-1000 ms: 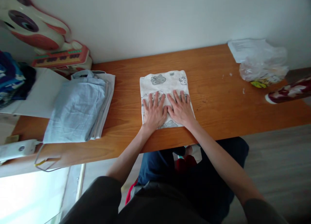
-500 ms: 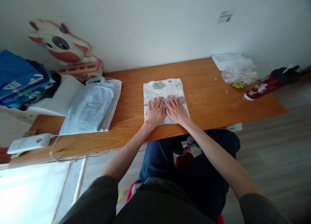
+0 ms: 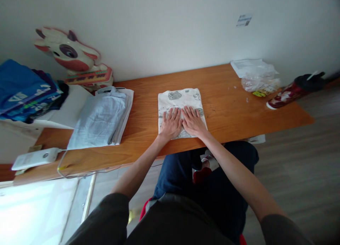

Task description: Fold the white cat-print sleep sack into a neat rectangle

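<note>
A folded white cloth (image 3: pixel 178 97) printed with grey clouds lies flat near the front edge of a wooden table (image 3: pixel 228 110). Both my hands rest palm down on its near half, side by side and touching. My left hand (image 3: pixel 170 124) lies on the left part, fingers spread. My right hand (image 3: pixel 192 121) lies on the right part, fingers spread. Neither hand grips anything.
A stack of folded pale blue and white clothes (image 3: pixel 102 117) lies to the left. Further left are blue clothes (image 3: pixel 23 91), a cow-shaped toy (image 3: pixel 69 57) and a white remote (image 3: pixel 34 158). At the right are a plastic bag (image 3: pixel 260 81) and a fallen red bottle (image 3: pixel 292 91).
The camera has pulled back and tilted up, so more of the table and wall shows. My hands stay flat on the cloth, sliding slightly toward me.
</note>
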`<action>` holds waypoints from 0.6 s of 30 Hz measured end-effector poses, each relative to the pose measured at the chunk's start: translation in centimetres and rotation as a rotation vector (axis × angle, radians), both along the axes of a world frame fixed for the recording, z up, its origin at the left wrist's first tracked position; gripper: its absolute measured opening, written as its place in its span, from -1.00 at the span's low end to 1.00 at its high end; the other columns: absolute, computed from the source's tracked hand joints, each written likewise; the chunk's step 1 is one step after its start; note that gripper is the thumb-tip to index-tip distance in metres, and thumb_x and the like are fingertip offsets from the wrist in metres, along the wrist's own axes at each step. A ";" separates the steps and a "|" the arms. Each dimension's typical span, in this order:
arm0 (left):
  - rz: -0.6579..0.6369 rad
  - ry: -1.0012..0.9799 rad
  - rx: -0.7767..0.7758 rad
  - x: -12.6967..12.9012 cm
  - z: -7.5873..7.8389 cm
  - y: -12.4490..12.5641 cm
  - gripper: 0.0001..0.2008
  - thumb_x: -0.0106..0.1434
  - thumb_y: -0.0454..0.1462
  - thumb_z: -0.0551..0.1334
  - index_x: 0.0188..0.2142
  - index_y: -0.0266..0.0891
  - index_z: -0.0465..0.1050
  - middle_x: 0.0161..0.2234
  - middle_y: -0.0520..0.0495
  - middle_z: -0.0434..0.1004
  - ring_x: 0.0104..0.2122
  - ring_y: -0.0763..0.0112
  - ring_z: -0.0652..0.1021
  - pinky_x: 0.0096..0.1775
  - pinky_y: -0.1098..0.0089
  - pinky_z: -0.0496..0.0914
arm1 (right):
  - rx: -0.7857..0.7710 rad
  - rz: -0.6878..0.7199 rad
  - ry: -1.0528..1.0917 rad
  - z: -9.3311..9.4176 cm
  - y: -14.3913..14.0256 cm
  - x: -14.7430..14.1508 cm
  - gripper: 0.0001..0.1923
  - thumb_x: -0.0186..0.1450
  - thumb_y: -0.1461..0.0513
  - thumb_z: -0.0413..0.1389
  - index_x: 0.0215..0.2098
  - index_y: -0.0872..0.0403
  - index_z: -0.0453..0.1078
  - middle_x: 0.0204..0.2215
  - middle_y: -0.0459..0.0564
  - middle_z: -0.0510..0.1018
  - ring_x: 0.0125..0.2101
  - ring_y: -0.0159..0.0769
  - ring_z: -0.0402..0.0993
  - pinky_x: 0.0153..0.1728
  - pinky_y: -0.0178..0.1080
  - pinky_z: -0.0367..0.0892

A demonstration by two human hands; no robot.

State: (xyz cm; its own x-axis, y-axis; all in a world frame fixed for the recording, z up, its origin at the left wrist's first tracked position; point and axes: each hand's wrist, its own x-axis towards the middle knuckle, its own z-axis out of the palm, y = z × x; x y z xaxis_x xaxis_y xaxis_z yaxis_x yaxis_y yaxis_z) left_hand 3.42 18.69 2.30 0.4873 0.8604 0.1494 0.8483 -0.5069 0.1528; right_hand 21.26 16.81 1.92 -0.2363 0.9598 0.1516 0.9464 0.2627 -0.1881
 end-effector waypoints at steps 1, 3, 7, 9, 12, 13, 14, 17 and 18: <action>0.001 0.000 0.000 0.1 0.0 0.1 -0.35 0.59 -0.07 -0.19 0.58 -0.17 -0.02 0.59 -0.07 -0.06 0.58 0.06 -0.06 0.52 -0.18 -0.19 | 0.002 -0.003 0.003 0.0 0.1 0.0 -0.29 0.56 0.12 -0.16 0.62 0.11 -0.08 0.60 0.12 -0.06 0.57 0.14 -0.18 0.51 0.29 -0.23; 0.006 -0.003 0.002 0.3 0.1 0.3 -0.35 0.59 -0.09 -0.18 0.58 -0.18 -0.01 0.59 -0.07 -0.06 0.58 0.06 -0.06 0.52 -0.17 -0.19 | 0.002 -0.006 0.009 0.0 0.4 -0.1 -0.29 0.56 0.12 -0.15 0.62 0.11 -0.07 0.60 0.12 -0.06 0.57 0.15 -0.17 0.51 0.29 -0.22; 0.023 -0.007 -0.008 0.5 0.3 0.5 -0.35 0.57 -0.12 -0.14 0.58 -0.16 -0.01 0.59 -0.07 -0.05 0.58 0.07 -0.05 0.52 -0.17 -0.19 | 0.008 -0.004 0.024 -0.1 0.8 0.0 -0.29 0.55 0.13 -0.14 0.61 0.11 -0.04 0.60 0.12 -0.04 0.57 0.14 -0.17 0.51 0.30 -0.21; 0.027 -0.005 -0.015 0.5 0.4 0.5 -0.35 0.57 -0.13 -0.13 0.58 -0.15 -0.01 0.59 -0.07 -0.05 0.58 0.07 -0.05 0.52 -0.17 -0.20 | 0.012 -0.004 0.036 -0.1 0.9 0.0 -0.29 0.55 0.13 -0.13 0.61 0.11 -0.03 0.60 0.12 -0.04 0.57 0.14 -0.16 0.51 0.30 -0.21; 0.027 0.002 -0.020 0.6 0.6 0.5 -0.35 0.56 -0.13 -0.14 0.58 -0.17 -0.01 0.59 -0.07 -0.06 0.58 0.07 -0.06 0.52 -0.17 -0.20 | 0.018 -0.007 0.052 -0.1 0.8 0.0 -0.29 0.55 0.13 -0.12 0.61 0.11 -0.02 0.60 0.13 -0.02 0.57 0.14 -0.15 0.51 0.30 -0.21; 0.026 0.005 -0.021 0.6 0.6 0.4 -0.35 0.57 -0.12 -0.14 0.58 -0.17 -0.01 0.59 -0.07 -0.06 0.58 0.07 -0.06 0.52 -0.17 -0.20 | 0.019 -0.008 0.054 0.0 0.7 0.0 -0.30 0.55 0.13 -0.12 0.61 0.11 -0.02 0.59 0.12 -0.02 0.57 0.14 -0.14 0.51 0.30 -0.21; 0.025 0.008 -0.021 0.6 0.6 0.4 -0.35 0.57 -0.12 -0.15 0.58 -0.18 0.00 0.59 -0.08 -0.07 0.58 0.07 -0.06 0.52 -0.17 -0.19 | 0.020 -0.008 0.053 0.0 0.7 0.0 -0.30 0.55 0.14 -0.12 0.61 0.11 -0.02 0.59 0.13 -0.02 0.56 0.14 -0.14 0.51 0.30 -0.21; 0.024 0.011 -0.018 0.7 0.7 0.3 -0.35 0.57 -0.12 -0.15 0.58 -0.19 0.01 0.59 -0.09 -0.06 0.58 0.06 -0.06 0.52 -0.17 -0.18 | 0.019 -0.004 0.041 0.1 0.6 0.0 -0.30 0.55 0.14 -0.12 0.61 0.12 -0.02 0.59 0.14 -0.01 0.56 0.15 -0.14 0.51 0.29 -0.20; 0.022 0.010 -0.013 0.7 0.7 0.3 -0.35 0.57 -0.11 -0.15 0.58 -0.19 0.01 0.59 -0.09 -0.06 0.58 0.06 -0.05 0.52 -0.17 -0.18 | 0.020 -0.003 0.037 0.1 0.6 0.0 -0.30 0.55 0.14 -0.12 0.61 0.13 -0.02 0.59 0.14 -0.01 0.56 0.15 -0.14 0.51 0.29 -0.20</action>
State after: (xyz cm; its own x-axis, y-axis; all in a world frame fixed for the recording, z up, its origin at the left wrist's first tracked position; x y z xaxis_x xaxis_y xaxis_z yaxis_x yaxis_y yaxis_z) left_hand 4.08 19.03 3.00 0.4697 0.8728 0.1329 0.8607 -0.4862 0.1508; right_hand 21.25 17.39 2.05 -0.2275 0.9571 0.1792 0.9396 0.2641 -0.2178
